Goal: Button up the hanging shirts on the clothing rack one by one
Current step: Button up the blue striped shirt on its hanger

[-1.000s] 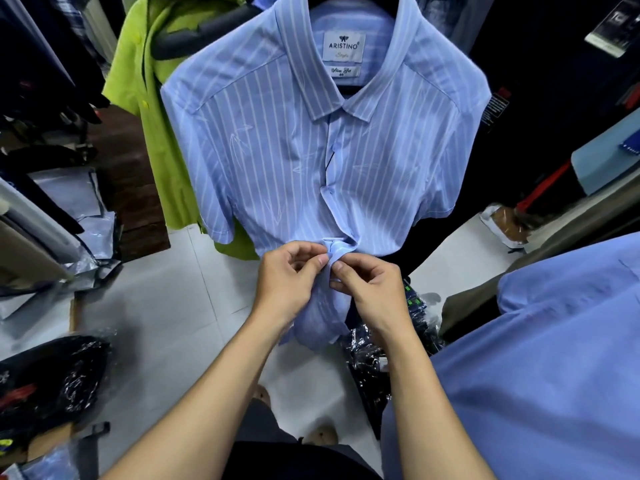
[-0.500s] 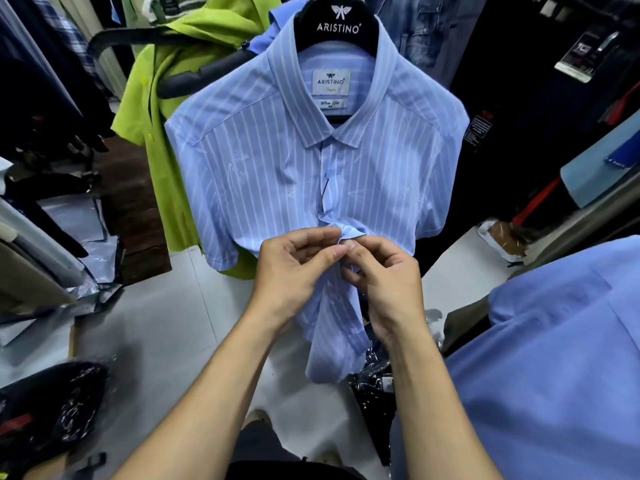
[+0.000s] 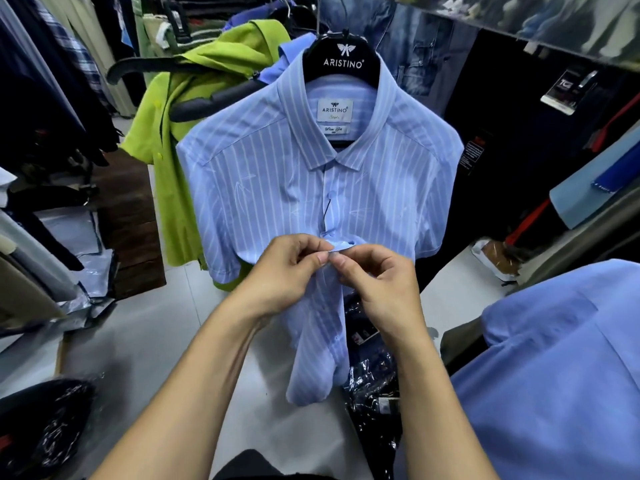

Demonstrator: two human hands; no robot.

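A light blue striped short-sleeved shirt (image 3: 263, 188) hangs in front of me on a black hanger (image 3: 343, 60) printed ARISTINO. Its upper buttons look closed down to mid-chest. My left hand (image 3: 287, 271) and my right hand (image 3: 381, 282) meet at the shirt's front placket, about halfway down. Both pinch the folded front edge between thumb and fingertips. The button under my fingers is hidden. Below my hands the shirt's lower part hangs loose and narrow.
A lime green shirt (image 3: 166, 168) hangs behind on the left. Dark garments line the left edge (image 3: 41, 98). A plain blue shirt (image 3: 554, 375) fills the lower right. Clothes in plastic bags lie on the pale floor (image 3: 374, 382) and at the lower left (image 3: 45, 427).
My view has tilted up, so the hanger and rack now show. My hands have shifted a little higher along the placket and still pinch the fabric.
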